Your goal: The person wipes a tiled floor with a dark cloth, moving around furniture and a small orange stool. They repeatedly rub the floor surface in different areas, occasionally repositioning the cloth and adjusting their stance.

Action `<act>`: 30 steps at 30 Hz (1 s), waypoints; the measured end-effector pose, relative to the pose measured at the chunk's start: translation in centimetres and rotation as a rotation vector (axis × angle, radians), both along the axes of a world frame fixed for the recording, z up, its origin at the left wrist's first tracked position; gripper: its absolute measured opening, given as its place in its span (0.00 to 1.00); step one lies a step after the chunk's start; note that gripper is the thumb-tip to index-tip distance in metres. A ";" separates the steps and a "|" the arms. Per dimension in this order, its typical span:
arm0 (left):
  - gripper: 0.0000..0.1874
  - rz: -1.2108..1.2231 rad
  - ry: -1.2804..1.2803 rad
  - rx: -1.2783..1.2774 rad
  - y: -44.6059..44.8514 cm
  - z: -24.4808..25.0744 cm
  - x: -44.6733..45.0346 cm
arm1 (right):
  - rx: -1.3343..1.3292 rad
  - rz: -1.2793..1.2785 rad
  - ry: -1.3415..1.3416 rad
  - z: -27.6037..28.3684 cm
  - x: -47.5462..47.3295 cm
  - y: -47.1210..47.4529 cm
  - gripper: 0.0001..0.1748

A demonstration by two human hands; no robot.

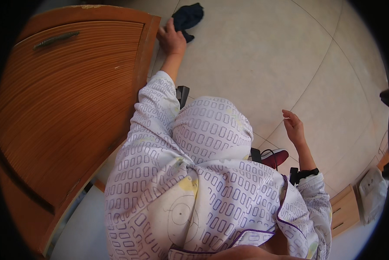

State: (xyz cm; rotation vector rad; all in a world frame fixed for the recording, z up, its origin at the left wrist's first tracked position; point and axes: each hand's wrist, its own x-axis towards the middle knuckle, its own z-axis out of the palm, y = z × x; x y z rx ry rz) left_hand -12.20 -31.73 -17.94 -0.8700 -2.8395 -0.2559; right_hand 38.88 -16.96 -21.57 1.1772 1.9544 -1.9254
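My left hand (173, 39) is stretched out at the outer edge of a wooden door (84, 97) with fine grooves and a dark metal handle (56, 39). Its fingers are bent beside the door's edge; whether they grip it is unclear. Just past that hand, a crumpled dark blue cloth (188, 16) lies on the floor, and I cannot tell if the fingers touch it. On the other side, my right hand (293, 127) hangs over the floor with nothing in it, fingers loosely bent. A black band (306, 175) circles the right wrist.
Pale floor tiles (262, 65) spread in front of me. A dark red shoe (275, 158) with black laces shows by my right knee. To the lower right are a light wooden drawer unit (345, 209) and a plastic-wrapped object (373, 191). My patterned clothing covers my bent legs.
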 end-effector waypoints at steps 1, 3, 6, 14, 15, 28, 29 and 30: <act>0.27 0.233 -0.153 -0.088 -0.9 0.5 -2.2 | -0.029 0.000 -0.014 -0.3 0.1 0.1 0.21; 0.28 0.472 -0.238 -0.073 -1.2 0.9 -4.6 | -0.070 -0.009 -0.021 -0.5 0.1 0.1 0.21; 0.29 0.345 -0.119 -0.241 0.9 0.3 -2.0 | -0.122 -0.057 -0.008 -0.5 -0.8 -0.3 0.22; 0.31 -0.707 -0.643 -0.311 1.0 -3.5 16.8 | -0.049 -0.080 0.066 -0.3 -0.5 -1.1 0.23; 0.31 -0.657 -0.652 -0.172 0.5 -3.9 16.2 | -0.075 -0.092 -0.040 -0.4 0.3 -0.9 0.23; 0.27 0.599 -0.257 -0.403 -4.1 -1.9 5.7 | -0.111 -0.147 -0.023 -3.8 0.6 0.0 0.21; 0.28 0.420 -0.255 -0.444 -3.3 -2.9 7.5 | -0.115 -0.168 -0.024 -3.8 -0.1 0.3 0.20; 0.28 0.273 -0.278 -0.456 -2.3 -4.0 10.2 | -0.118 -0.196 -0.027 -3.6 -0.6 0.6 0.20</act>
